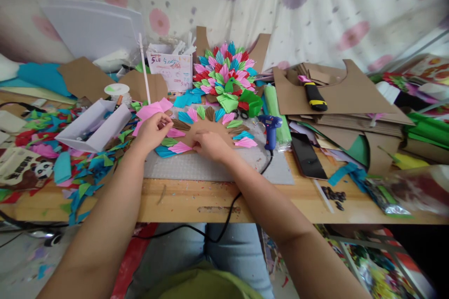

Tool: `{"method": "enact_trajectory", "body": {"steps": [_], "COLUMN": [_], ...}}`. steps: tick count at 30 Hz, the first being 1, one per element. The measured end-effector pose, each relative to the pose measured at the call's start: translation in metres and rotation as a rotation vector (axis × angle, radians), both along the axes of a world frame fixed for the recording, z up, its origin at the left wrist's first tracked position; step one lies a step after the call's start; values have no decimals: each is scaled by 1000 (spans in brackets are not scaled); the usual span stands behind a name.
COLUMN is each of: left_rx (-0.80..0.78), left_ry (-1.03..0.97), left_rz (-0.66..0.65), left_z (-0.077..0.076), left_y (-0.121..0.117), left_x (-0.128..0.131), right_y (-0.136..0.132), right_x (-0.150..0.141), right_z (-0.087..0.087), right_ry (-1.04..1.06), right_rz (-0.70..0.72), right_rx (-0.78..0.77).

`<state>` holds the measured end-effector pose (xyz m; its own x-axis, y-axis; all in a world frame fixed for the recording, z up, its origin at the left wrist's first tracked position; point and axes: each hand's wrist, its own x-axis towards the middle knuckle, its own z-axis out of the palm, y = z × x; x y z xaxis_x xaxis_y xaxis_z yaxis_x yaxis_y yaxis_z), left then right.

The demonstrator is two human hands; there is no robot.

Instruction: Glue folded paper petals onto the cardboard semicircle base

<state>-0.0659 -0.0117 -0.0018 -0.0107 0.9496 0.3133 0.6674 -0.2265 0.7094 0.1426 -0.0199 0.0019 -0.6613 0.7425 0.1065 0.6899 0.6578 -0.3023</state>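
A brown cardboard disc (206, 129) lies on a grey mat (196, 168), ringed with folded paper petals in pink, blue, green and brown. My left hand (151, 131) is curled at the disc's left edge, fingers pinched on a folded pink paper petal (174, 133). My right hand (210, 145) rests on the disc's near edge, fingers pressed down on the cardboard beside another pink petal (180, 148). Behind stands a finished paper flower (224, 72) of many coloured petals.
A blue glue gun (271, 130) stands right of the disc, its cord running off the table edge. A white paper box (94, 126) and paper scraps lie left. Cardboard sheets with a yellow-black utility knife (313, 96), scissors (240, 113) and a phone (307, 155) are right.
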Motion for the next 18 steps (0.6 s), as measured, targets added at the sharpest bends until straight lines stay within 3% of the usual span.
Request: {"method": "enact_trajectory", "body": {"steps": [8, 18], "left_rx": [7, 14], "left_ry": [-3, -26], "left_rz": [12, -11], "left_z": [5, 2], "left_y": [-3, -1], "left_x": [2, 1], "right_y": [-3, -6], "right_x": [3, -3], "right_z": [4, 1], "right_ry": [73, 18], "right_rz": [-25, -44], "right_rx": [-23, -21]}}
